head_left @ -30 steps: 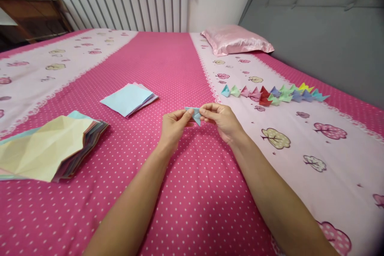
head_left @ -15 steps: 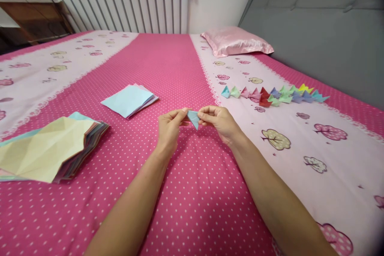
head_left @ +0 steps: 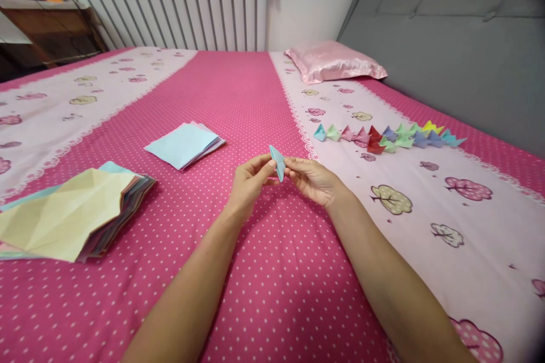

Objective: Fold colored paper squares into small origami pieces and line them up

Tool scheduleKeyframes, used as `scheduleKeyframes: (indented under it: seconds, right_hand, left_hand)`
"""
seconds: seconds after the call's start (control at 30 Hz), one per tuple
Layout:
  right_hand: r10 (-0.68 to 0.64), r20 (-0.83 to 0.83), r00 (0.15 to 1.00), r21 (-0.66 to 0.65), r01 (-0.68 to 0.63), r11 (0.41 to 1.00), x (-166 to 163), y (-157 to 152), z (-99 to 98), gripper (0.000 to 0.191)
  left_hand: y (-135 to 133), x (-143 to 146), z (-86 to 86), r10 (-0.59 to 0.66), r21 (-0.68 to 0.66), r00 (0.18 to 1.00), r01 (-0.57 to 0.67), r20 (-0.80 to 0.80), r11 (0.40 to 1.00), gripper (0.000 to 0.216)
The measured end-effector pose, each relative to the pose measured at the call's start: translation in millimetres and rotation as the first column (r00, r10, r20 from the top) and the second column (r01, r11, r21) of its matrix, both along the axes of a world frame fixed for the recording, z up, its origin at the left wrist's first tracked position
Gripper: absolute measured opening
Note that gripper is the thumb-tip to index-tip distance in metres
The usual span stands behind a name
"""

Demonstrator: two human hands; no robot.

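A small light-blue folded paper (head_left: 278, 162) is held up between my two hands over the pink dotted bedspread (head_left: 272, 272). My left hand (head_left: 252, 180) pinches its left side with thumb and fingers. On the other side, my right hand (head_left: 311, 179) grips the right edge between thumb and fingertips. The paper stands turned with a narrow, pointed shape; its far side is hidden. A stack of square paper sheets (head_left: 183, 145), light blue on top, lies beyond my left hand. Several small folded paper boats (head_left: 389, 137) in many colours stand in rows to the right.
A thicker pile of creased papers (head_left: 72, 210), pale yellow on top, lies at the left. A pink satin pillow (head_left: 334, 60) rests at the back right against the grey headboard (head_left: 460, 51). A white radiator (head_left: 162, 5) stands behind the bed, with a wooden desk (head_left: 51, 31) at far left.
The folded paper has been turned from a wide, downward-pointing triangle to a narrow upright shape. My left hand has shifted slightly right, and my right hand slightly lower. Both still hold the paper.
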State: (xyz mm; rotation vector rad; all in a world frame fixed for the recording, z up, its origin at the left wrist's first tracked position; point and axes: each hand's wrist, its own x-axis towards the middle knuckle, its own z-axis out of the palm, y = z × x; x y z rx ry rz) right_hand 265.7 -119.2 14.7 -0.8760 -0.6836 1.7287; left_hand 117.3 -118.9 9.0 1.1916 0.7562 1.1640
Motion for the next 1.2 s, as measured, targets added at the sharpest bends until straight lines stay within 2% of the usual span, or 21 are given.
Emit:
scheduleKeyframes:
  seconds: [0.23,0.4,0.6,0.67,0.77,0.87,0.93,1.07,1.2]
  right_hand:
    - [0.031,0.003,1.0,0.002,-0.031,1.0,2.4,1.2,-1.7,0.009]
    - [0.076,0.033,0.997,0.043,-0.077,0.996,0.2,-1.4,-1.0,0.007]
    - [0.032,0.17,0.985,0.067,-0.044,0.997,-6.8,-7.0,2.3,0.002]
    - [-0.02,0.245,0.969,0.12,-0.01,0.993,-9.6,-8.9,2.8,0.007]
    - [-0.079,0.323,0.943,0.226,0.004,0.974,-12.9,-11.6,3.1,0.02]
    - [-0.069,0.367,0.928,0.292,-0.044,0.955,-14.8,-13.4,3.4,0.039]
    - [-0.072,0.397,0.915,0.316,-0.062,0.947,-15.6,-13.8,3.7,0.047]
    - [-0.089,0.384,0.919,0.291,-0.029,0.956,-16.9,-13.9,4.4,0.04]
    - [-0.114,0.385,0.916,0.302,-0.009,0.953,-17.7,-14.9,5.5,0.04]
  left_hand:
    - [-1.8,0.0,2.2,-0.007,0.022,1.0,0.007,-0.007,1.0,0.025]
    - [-3.8,2.5,6.0,0.056,0.057,0.994,-0.05,-0.091,0.997,0.026]
    - [-2.7,4.5,0.2,0.013,0.065,0.984,-0.001,-0.177,0.998,0.032]
    - [-1.7,4.0,-2.5,0.012,0.089,0.976,0.008,-0.218,0.996,0.033]
    - [0.3,1.4,-5.7,0.114,0.189,0.944,-0.056,-0.311,0.98,0.032]
    - [2.1,-1.4,-8.0,0.25,0.289,0.901,-0.149,-0.354,0.946,0.036]
    - [2.6,-2.3,-9.4,0.286,0.324,0.889,-0.17,-0.357,0.931,0.04]
    - [1.8,-1.7,-11.6,0.294,0.332,0.895,-0.18,-0.336,0.926,0.038]
    - [-0.6,-1.8,-10.8,0.364,0.352,0.88,-0.25,-0.307,0.902,0.049]
